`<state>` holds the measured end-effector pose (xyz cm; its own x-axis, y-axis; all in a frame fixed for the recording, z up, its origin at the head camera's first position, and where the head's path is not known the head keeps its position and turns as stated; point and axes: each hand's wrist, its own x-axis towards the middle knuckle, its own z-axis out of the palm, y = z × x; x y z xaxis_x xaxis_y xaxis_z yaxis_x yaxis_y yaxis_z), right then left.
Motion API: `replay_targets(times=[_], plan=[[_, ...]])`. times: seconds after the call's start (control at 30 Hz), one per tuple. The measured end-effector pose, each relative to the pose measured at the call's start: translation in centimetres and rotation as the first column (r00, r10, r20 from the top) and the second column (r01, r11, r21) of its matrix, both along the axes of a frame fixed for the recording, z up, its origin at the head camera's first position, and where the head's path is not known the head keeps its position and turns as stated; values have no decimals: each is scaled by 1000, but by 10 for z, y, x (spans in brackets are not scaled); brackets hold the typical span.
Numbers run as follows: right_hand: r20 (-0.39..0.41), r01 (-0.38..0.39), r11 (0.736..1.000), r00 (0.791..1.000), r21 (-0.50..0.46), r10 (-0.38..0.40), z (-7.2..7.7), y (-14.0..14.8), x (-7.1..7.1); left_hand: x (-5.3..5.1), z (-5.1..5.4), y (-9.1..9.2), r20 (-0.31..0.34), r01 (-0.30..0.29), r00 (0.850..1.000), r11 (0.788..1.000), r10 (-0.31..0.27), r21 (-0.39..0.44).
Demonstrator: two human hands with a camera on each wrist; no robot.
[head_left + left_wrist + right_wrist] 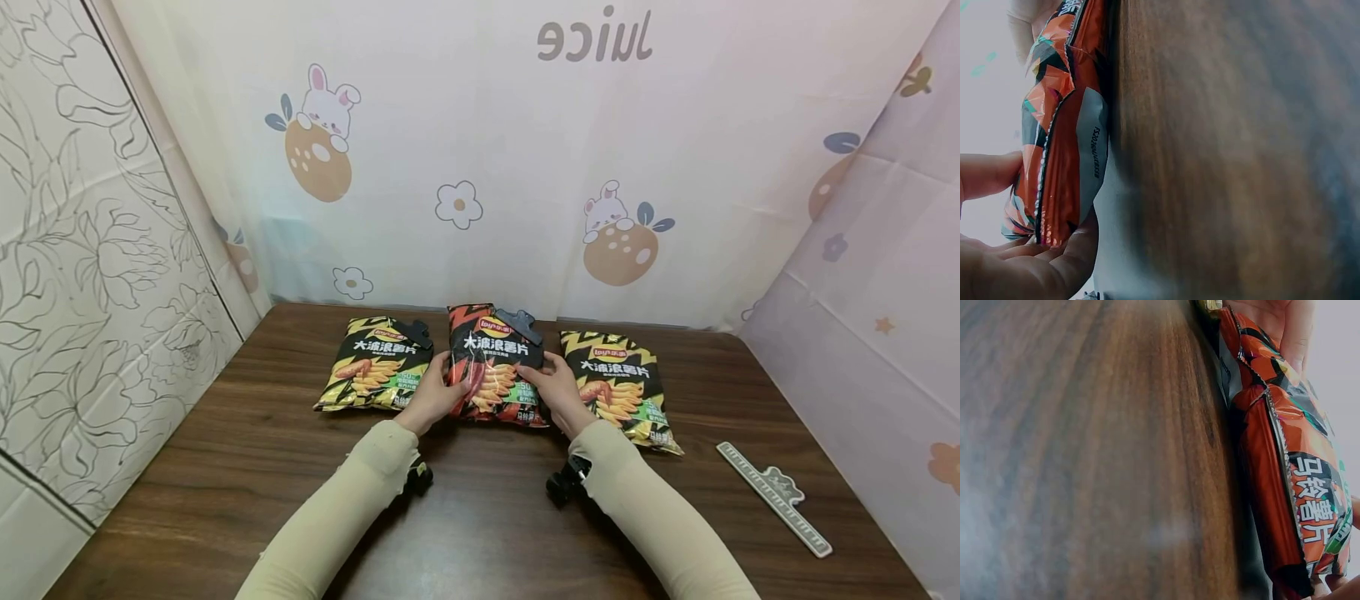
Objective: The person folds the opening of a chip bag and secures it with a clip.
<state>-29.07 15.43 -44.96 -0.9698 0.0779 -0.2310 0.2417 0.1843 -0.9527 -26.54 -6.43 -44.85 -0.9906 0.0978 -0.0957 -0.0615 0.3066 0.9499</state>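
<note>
A red-and-black bag of potato chips (495, 367) lies at the back middle of the table, a dark clip (519, 325) across its top right corner. My left hand (435, 393) grips its left side, thumb on the front; in the left wrist view, fingers curl under the bag's end. On the opposite side my right hand (561, 390) holds the bag with its thumb on the front too. From the right wrist, the bottom seam of the red bag (1272, 487) shows close to the tabletop, and the fingers at its lower end are partly cut off.
To the left lies a yellow-and-black chip bag (371, 367) with a dark clip (418, 333) at its top right. Another yellow-and-black chip bag (618, 387) lies close to my right hand. A long pale clip (776, 500) rests on the brown table (480, 517) at right. Printed curtain (510, 125) hangs behind.
</note>
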Motion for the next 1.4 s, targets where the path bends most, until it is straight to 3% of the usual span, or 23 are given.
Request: replay_targets(times=[0.33,0.67,0.97,1.4], plan=[[20,-23,999,1000,31,23,1,2,1,-3,0,0,33,-25,999,1000,25,-15],[22,-39,998,999,56,37,1,4,3,-6,-1,3,23,-57,998,997,58,-53],[29,-66,993,998,96,63,6,4,9,-4,0,3,23,-41,999,996,43,-84],[56,-84,995,995,49,81,12,6,12,-4,5,4,42,-38,998,998,40,-49]])
